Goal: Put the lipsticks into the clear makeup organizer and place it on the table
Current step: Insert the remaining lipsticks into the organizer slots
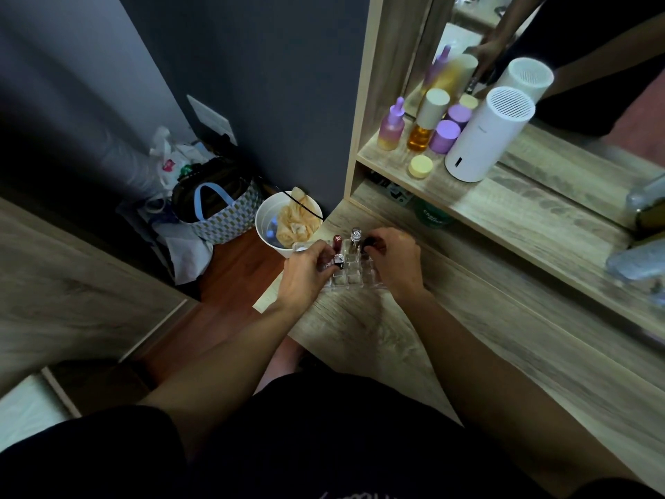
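My bedroom vanity at home, wood table (449, 354) under a mirror (539, 48), shelf (467, 196) of cosmetic bottles (391, 126), bags (223, 214) and bin (266, 225) on the floor.

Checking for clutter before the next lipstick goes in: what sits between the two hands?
In the head view, the clear makeup organizer on the table, between left hand and right hand, with lipsticks upright in it.

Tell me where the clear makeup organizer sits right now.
In the head view, the clear makeup organizer rests near the wooden table's left end, between the left hand and right hand.
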